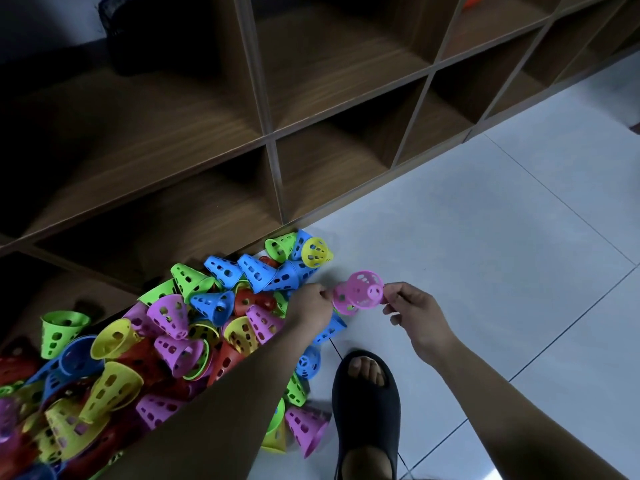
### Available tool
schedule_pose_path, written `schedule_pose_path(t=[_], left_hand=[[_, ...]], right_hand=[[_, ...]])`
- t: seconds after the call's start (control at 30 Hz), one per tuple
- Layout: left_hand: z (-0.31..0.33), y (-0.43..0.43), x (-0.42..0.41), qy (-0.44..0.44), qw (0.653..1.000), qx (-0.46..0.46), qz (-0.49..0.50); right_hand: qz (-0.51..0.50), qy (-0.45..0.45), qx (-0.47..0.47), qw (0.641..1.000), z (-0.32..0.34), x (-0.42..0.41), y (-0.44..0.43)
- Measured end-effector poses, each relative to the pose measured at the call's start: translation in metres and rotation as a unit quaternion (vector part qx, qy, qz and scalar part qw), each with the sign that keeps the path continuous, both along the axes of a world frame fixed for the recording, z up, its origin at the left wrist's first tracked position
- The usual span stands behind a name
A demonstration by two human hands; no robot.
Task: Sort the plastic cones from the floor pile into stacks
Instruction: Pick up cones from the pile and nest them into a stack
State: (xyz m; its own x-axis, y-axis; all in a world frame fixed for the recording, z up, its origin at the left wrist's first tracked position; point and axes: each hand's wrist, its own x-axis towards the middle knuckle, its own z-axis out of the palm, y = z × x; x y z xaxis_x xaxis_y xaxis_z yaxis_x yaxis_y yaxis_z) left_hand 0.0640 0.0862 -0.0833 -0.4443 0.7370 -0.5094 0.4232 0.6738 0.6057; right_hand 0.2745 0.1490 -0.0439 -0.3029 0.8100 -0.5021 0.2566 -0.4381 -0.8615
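On your far left, the pile of cones (166,341) lies on the floor against the foot of the wooden shelf unit (270,133). It is a loose jumble of green, yellow, blue, red and pink pieces with holes in their sides, most of them tipped on their sides. Your left forearm crosses over the pile, and your left hand (311,303) is just past its right edge, with fingertips pinched on the rim of a pink cone (341,301). Right beside it is a second pink cone (367,289), with its wide mouth turned up toward you. The two overlap, but you cannot tell whether one sits inside the other. Your right hand (412,306) pinches that second cone by its rim between thumb and forefinger, with the other fingers curled under. Both cones are held above the pale tiled floor (502,237), close to the pile. Below them, your foot in a black slipper (367,400) rests on the tiles.
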Motion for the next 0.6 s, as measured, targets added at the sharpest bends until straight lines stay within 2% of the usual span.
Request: schedule_pose_path(t=[0.1, 0.27, 0.4, 0.5, 0.6], left_hand=[[-0.007, -0.004, -0.005, 0.052, 0.997, -0.012, -0.05], [-0.008, -0.015, -0.015, 0.14, 0.981, 0.016, -0.136], [-0.008, -0.031, -0.017, 0.156, 0.97, 0.027, -0.184], [-0.007, -0.04, -0.02, 0.185, 0.964, 0.03, -0.189], [-0.005, -0.045, -0.029, 0.22, 0.961, 0.04, -0.16]], right_hand=[[-0.037, -0.015, -0.04, 0.998, -0.012, -0.014, 0.011], [-0.022, -0.09, -0.058, 0.994, -0.033, -0.028, 0.012], [-0.014, -0.135, -0.061, 0.989, -0.045, -0.027, 0.002], [-0.006, -0.175, -0.05, 0.983, -0.051, -0.023, -0.009], [0.066, -0.219, -0.004, 0.974, -0.051, -0.025, -0.024]])
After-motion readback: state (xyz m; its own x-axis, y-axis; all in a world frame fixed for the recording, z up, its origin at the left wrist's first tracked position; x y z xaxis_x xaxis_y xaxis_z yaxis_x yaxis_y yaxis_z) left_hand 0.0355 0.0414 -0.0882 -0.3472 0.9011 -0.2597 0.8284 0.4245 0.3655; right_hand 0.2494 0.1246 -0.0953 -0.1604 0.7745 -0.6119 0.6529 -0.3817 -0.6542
